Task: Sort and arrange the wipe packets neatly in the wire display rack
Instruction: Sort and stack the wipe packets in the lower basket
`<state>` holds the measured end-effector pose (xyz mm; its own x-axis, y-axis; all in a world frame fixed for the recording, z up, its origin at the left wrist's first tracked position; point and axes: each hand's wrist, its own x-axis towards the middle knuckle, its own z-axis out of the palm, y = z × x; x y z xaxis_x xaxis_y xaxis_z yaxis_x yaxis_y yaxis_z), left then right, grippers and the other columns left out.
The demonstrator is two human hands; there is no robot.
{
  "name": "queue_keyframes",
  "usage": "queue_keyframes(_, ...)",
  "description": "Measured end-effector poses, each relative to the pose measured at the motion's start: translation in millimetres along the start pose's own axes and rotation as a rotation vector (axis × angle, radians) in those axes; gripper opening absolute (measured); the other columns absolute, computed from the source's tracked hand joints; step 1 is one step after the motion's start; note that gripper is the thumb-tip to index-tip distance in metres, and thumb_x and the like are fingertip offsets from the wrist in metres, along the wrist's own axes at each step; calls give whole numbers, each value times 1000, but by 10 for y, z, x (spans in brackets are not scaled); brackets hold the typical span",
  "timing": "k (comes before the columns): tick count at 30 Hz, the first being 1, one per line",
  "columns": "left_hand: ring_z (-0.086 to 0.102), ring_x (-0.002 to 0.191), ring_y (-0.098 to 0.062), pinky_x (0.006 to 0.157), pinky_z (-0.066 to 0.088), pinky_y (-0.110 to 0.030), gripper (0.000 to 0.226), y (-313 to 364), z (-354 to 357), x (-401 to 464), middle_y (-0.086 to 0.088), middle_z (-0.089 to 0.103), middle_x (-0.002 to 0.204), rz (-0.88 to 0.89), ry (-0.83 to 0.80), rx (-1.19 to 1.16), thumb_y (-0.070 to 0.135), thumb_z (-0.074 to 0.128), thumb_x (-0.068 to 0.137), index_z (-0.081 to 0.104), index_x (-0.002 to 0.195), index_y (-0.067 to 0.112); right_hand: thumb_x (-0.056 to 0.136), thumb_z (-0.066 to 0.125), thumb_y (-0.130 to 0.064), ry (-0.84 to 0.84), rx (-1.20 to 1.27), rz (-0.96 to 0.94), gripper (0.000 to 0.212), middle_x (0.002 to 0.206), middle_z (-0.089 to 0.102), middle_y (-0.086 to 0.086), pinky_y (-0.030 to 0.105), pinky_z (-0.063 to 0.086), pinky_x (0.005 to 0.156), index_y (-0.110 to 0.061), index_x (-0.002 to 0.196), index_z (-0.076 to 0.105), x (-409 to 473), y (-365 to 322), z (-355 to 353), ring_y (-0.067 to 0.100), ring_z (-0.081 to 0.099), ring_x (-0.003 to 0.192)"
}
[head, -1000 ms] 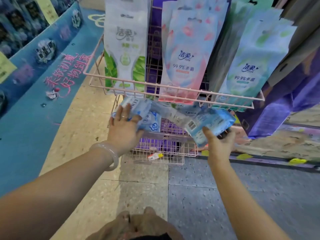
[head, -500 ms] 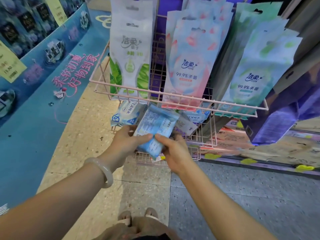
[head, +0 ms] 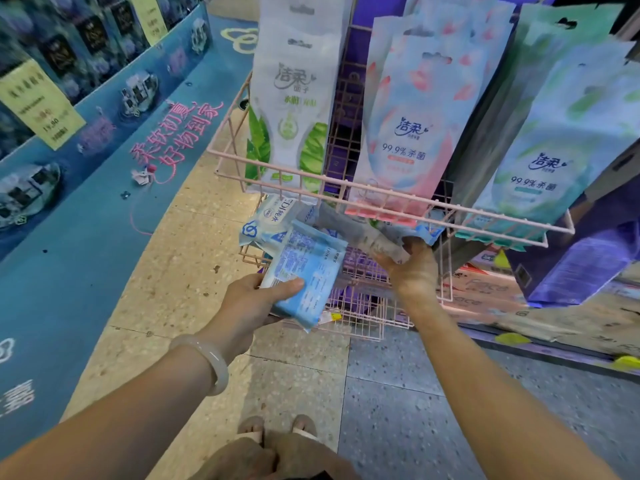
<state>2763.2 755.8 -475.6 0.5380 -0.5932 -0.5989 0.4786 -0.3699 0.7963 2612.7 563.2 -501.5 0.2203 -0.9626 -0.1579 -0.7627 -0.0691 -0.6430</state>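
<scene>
- A person stands on a speckled beige tile floor (head: 166,271) that meets grey speckled tile (head: 450,403) to the right, facing a pink wire display rack (head: 381,199) in a shop aisle.
- To the left, a curved blue floor graphic (head: 86,237) with pink lettering runs along a low blue display wall (head: 104,91) carrying a yellow price card (head: 41,102).
- The rack's upper tier holds three upright rows of tall wipe bags: a green-leaf row (head: 294,109) at left, a pink-petal row (head: 412,133) in the middle, a mint row (head: 554,147) at right.
- The left hand (head: 252,303) is clamped on a blue wipe packet (head: 304,275), thumb across its printed face, fingers underneath, just in front of the lower tier's near left corner.
- The right hand (head: 412,268) reaches under the upper tier's front rail and grips a grey packet (head: 360,230) lying in the lower basket; its fingertips are hidden behind the packet.
- More loose blue-and-white packets (head: 270,220) are heaped at the lower tier's left end, one overhanging the edge.
- Open floor lies near and left of the rack; to the right, purple boxes (head: 588,258) and cardboard (head: 485,289) crowd close.
- A pale bangle (head: 211,362) circles the left wrist.
</scene>
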Motion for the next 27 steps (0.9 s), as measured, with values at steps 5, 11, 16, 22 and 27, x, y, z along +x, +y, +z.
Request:
queue_keyframes(5, 71, 59, -13, 45, 52, -20, 28, -56, 93, -18, -7, 73, 83, -13, 11, 1, 19, 81, 68, 64, 88, 9, 83, 67, -19, 41, 240, 59, 13, 86, 69, 11, 26, 43, 70, -18, 73, 58, 43, 121, 32, 21, 59, 76)
queue_keyframes(11, 71, 62, -15, 45, 53, -22, 21, -26, 262, -43, -3, 75, 74, -25, -19, 15, 21, 80, 70, 65, 82, 13, 81, 67, -6, 76, 735, -47, 18, 73, 71, -12, 7, 48, 55, -22, 78, 58, -239, 111, -457, 1, 65, 65)
queue_keyframes(16, 67, 82, -21, 62, 56, -30, 30, 106, 603, -52, -2, 71, 90, -20, -87, 90, 30, 78, 73, 63, 91, 11, 83, 62, -6, 104, 837, -59, 12, 72, 72, -15, 16, 52, 59, -18, 84, 61, -662, 491, -919, -1, 64, 68)
queue_keyframes(22, 54, 74, -15, 58, 49, -26, 42, 193, 1298, 50, 1, 51, 88, -43, -161, 226, 32, 72, 79, 47, 97, 3, 87, 55, -2, 204, 890, 107, 17, 70, 72, -14, 14, 50, 54, -17, 88, 62, -998, 835, -1259, -2, 64, 63)
queue_keyframes(27, 63, 101, -30, 86, 51, -35, 35, 119, 1631, -50, -15, 63, 114, 59, -217, 356, 6, 65, 81, 53, 114, 1, 91, 48, -4, 213, 1071, 191, 26, 91, 74, -2, 21, 57, 69, -3, 116, 57, -1112, 876, -1401, 11, 69, 85)
